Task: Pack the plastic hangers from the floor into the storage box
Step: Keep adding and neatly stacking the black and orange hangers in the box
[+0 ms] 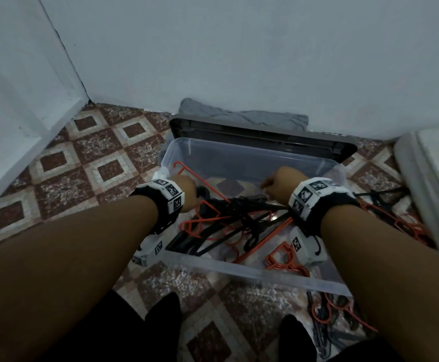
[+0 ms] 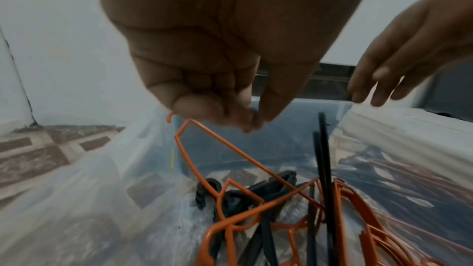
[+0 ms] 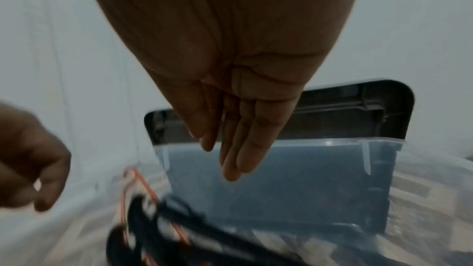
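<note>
A clear plastic storage box (image 1: pixel 241 270) stands on the tiled floor with a tangle of orange and black hangers (image 1: pixel 239 218) inside. My left hand (image 2: pixel 252 122) hovers over the box's left side and pinches the thin end of an orange hanger (image 2: pixel 225 145), whose other end rests in the pile (image 2: pixel 256 209). In the head view the same left hand (image 1: pixel 187 189) and orange hanger (image 1: pixel 214 191) show. My right hand (image 1: pixel 273 182) hangs over the middle of the box with straight fingers (image 3: pixel 245 155), holding nothing. More hangers (image 1: pixel 406 226) lie on the floor right of the box.
The dark grey lid (image 1: pixel 265 137) leans behind the box under a grey cloth (image 1: pixel 239 116) against the wall. More hangers (image 1: pixel 330 314) lie by the box's near right corner. A white padded edge (image 1: pixel 435 178) borders the right. My feet (image 1: pixel 163 314) stand before the box.
</note>
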